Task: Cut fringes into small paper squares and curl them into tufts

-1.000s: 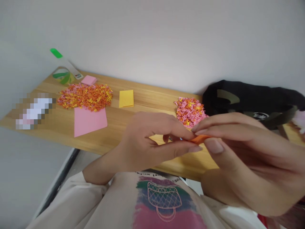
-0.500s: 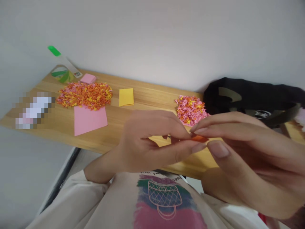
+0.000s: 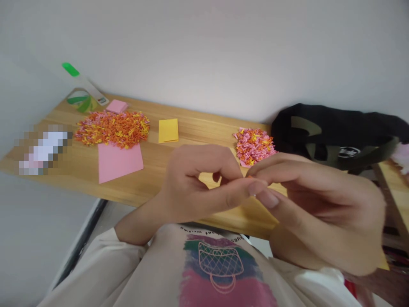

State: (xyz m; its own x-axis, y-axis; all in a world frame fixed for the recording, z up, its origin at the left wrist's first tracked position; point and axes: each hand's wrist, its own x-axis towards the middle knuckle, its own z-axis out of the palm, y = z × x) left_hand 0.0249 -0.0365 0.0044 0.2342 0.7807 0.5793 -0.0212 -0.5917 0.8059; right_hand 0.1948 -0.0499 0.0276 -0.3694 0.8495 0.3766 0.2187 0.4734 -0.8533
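My left hand and my right hand meet fingertip to fingertip above the front edge of the wooden table. Both pinch a small orange paper piece, now almost wholly hidden between the fingers; only a sliver of orange shows. A yellow paper sheet lies on the table just behind the hands. A small pile of pink and orange paper bits sits right behind my fingertips.
A larger heap of orange, pink and yellow paper bits lies at the left, with a pink sheet before it, a small pink pad and a green-handled tool behind. A yellow folded square lies mid-table. A black bag rests at right.
My fingers have closed tighter over the orange piece, which showed plainly before and is now nearly covered. Both hands rose slightly and my right hand shifted left.
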